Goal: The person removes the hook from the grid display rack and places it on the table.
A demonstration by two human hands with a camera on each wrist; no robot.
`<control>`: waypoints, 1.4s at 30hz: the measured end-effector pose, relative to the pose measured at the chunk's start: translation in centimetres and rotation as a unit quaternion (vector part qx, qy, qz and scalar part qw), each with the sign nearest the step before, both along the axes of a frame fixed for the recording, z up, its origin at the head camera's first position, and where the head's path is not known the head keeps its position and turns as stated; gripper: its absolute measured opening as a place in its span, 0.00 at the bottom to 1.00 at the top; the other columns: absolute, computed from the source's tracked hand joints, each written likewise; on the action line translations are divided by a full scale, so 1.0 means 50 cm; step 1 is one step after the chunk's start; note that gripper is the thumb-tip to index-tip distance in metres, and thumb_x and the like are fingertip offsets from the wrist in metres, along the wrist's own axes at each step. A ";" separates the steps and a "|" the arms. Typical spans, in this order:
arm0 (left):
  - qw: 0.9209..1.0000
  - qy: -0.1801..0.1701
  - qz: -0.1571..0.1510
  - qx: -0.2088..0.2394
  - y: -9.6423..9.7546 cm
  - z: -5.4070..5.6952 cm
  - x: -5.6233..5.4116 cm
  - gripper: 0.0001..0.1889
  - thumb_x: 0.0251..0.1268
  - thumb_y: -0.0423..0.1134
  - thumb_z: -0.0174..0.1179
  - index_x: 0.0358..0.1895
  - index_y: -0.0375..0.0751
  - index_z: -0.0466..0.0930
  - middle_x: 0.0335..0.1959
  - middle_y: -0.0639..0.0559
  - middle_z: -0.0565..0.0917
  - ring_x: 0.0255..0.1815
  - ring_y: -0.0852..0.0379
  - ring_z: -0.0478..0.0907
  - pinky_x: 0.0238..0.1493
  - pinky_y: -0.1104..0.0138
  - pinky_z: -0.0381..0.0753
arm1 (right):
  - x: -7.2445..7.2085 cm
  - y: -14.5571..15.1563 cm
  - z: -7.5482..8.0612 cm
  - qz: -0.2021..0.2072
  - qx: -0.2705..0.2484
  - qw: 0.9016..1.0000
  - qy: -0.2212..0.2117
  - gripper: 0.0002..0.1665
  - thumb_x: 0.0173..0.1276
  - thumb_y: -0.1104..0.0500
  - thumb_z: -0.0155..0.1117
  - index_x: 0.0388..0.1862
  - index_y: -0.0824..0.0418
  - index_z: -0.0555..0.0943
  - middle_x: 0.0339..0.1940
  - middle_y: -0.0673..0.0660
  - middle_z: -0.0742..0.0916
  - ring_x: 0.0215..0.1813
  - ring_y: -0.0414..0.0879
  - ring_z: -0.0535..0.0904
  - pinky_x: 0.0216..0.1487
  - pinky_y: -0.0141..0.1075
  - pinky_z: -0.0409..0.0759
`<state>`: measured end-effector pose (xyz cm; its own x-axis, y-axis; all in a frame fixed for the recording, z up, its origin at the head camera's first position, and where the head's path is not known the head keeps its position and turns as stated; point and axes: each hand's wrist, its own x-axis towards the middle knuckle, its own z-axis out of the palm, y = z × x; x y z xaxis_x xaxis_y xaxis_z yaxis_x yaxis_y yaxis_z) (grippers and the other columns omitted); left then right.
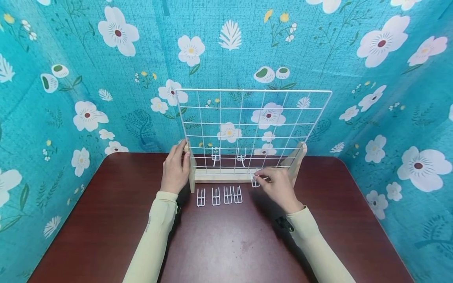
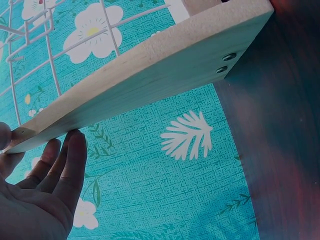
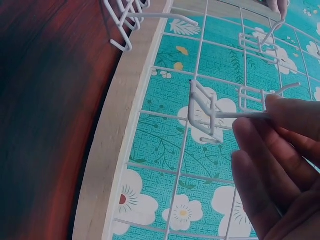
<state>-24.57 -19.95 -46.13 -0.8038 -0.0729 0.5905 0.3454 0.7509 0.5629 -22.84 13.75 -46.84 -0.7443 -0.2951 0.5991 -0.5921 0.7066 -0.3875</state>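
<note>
A white wire grid panel [image 1: 255, 90] stands upright in a wooden stand [image 1: 192, 177]. My left hand [image 1: 175, 167] holds the stand's left upright near its top, thumb on one side and fingers on the other, as the left wrist view shows. With thumb and fingertips, my right hand [image 1: 279, 188] pinches the prong of a white wire hook [image 3: 214, 116]. That hook is in front of the grid's lower right part; whether it touches the wires I cannot tell. Two similar hooks, one left [image 1: 216, 154] and one right [image 1: 242, 156], hang on the grid.
Several more white hooks [image 1: 201, 198] lie in a row on the dark red-brown table [image 1: 219, 243], in front of the stand's wooden base bar [image 1: 219, 179]. A teal floral cloth [image 1: 148, 51] hangs behind the table and along its sides.
</note>
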 end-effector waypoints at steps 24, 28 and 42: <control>1.000 0.006 -0.001 -0.001 -0.002 -0.003 -0.002 0.24 0.84 0.43 0.51 0.77 0.45 0.70 0.59 0.40 0.82 0.50 0.38 0.84 0.52 0.43 0.83 | 0.002 -0.013 -0.016 0.012 0.032 0.998 -0.053 0.04 0.60 0.64 0.78 0.33 0.56 0.93 0.32 0.52 0.94 0.32 0.42 0.89 0.37 0.42 0.87; 1.000 -0.001 -0.003 0.000 -0.002 -0.002 0.000 0.24 0.84 0.43 0.50 0.77 0.45 0.70 0.60 0.40 0.81 0.51 0.38 0.84 0.53 0.43 0.83 | 0.004 -0.016 -0.020 0.009 0.034 0.996 -0.077 0.04 0.61 0.64 0.79 0.34 0.55 0.93 0.31 0.52 0.94 0.28 0.38 0.85 0.33 0.38 0.84; 1.000 0.000 -0.004 0.003 -0.001 -0.001 0.000 0.24 0.84 0.44 0.51 0.77 0.45 0.70 0.59 0.40 0.82 0.51 0.37 0.84 0.54 0.43 0.83 | -0.001 -0.027 -0.043 0.025 0.067 0.990 -0.122 0.03 0.63 0.61 0.77 0.30 0.56 0.93 0.28 0.48 0.93 0.29 0.37 0.84 0.35 0.37 0.83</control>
<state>-24.59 -19.98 -46.18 -0.8047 -0.0707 0.5894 0.3505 0.7448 0.5678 -22.90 12.38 -48.99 -0.8450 -0.3989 0.3561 -0.5270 0.7339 -0.4286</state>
